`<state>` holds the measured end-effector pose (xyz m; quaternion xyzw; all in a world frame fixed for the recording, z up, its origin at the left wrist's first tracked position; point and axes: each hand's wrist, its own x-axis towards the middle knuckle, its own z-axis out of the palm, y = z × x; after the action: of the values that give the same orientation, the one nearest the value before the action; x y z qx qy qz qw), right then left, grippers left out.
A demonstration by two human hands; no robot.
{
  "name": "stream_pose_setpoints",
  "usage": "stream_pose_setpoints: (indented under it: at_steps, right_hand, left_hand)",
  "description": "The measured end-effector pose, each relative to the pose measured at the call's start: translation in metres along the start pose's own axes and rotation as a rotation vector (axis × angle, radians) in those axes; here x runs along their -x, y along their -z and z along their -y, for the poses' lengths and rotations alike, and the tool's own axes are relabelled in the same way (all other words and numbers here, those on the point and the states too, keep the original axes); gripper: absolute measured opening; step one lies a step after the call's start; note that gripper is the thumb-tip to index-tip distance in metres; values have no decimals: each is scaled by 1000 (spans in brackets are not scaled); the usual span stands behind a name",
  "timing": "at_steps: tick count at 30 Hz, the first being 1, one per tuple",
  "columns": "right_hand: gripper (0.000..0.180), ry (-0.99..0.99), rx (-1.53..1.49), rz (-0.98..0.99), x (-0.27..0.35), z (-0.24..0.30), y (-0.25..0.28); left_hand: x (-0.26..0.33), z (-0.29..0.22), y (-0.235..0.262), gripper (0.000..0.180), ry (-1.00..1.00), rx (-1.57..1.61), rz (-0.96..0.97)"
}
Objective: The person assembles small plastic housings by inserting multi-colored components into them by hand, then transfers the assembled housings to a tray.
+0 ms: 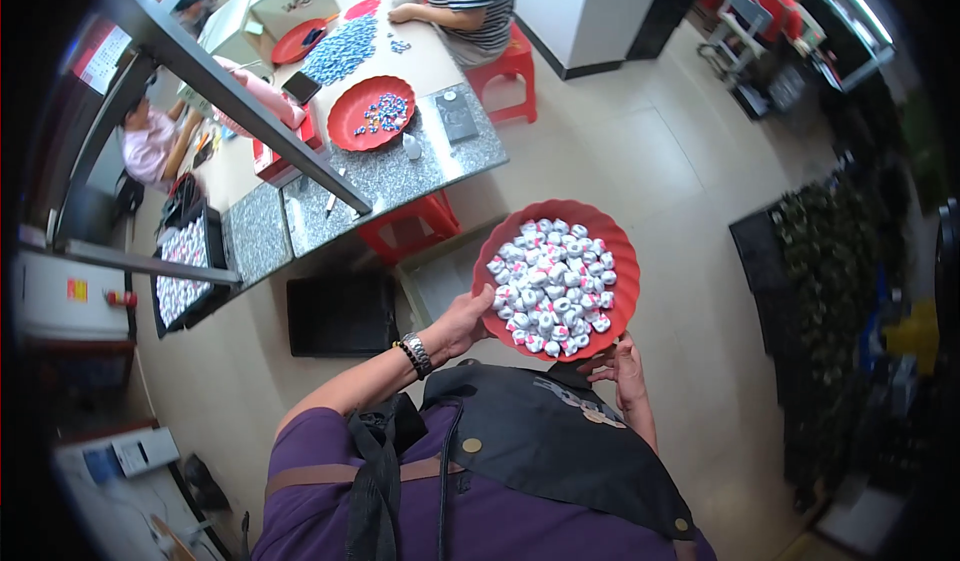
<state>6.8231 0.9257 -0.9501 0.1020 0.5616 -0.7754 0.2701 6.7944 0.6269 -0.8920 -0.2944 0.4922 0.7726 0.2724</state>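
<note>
In front of my body I carry a red scalloped plate (625, 261), heaped with several small white pieces (550, 286) that have pink and grey marks. My left hand (462, 323) grips the plate's left rim, its thumb over the edge; a watch and a dark bead bracelet circle that wrist. At the near right rim, my right hand (618, 369) supports the plate from below, with some of its fingers hidden under it or behind the apron (540, 431).
Ahead on the left stands a speckled stone-topped table (440, 171) with another red plate (345, 126) of small blue-and-white pieces. A person in a striped shirt (470, 1) sits on a red stool (515, 71). Black trays (340, 316) lie on the floor; dark plants (830, 261) stand right.
</note>
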Motion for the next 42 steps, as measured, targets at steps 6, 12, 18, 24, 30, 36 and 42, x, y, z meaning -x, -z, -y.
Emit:
stream_pose_setpoints:
  at_steps: [6, 12, 18, 24, 30, 36, 42]
  right_hand:
    - [63, -62, 186, 121, -129, 84, 124]
    - [43, 26, 512, 241, -273, 172, 130]
    - [38, 153, 615, 441, -365, 202, 84]
    - [27, 129, 764, 558, -437, 200, 48]
    - [22, 235, 856, 721, -494, 223, -48]
    - [24, 531, 931, 836, -587, 218, -189]
    - [32, 564, 1002, 864, -665, 173, -312]
  left_hand:
    - [-62, 23, -35, 50, -227, 335, -187]
    - [-74, 36, -58, 58, -376, 563, -385]
    - [-106, 53, -64, 58, -532, 704, -591]
    - [-145, 43, -56, 58, -603, 829, -673]
    - [-151, 26, -63, 58, -639, 923, -746]
    - [-169, 14, -78, 60, -689, 1046, -864]
    - [-207, -7, -93, 59, -739, 1218, -1025]
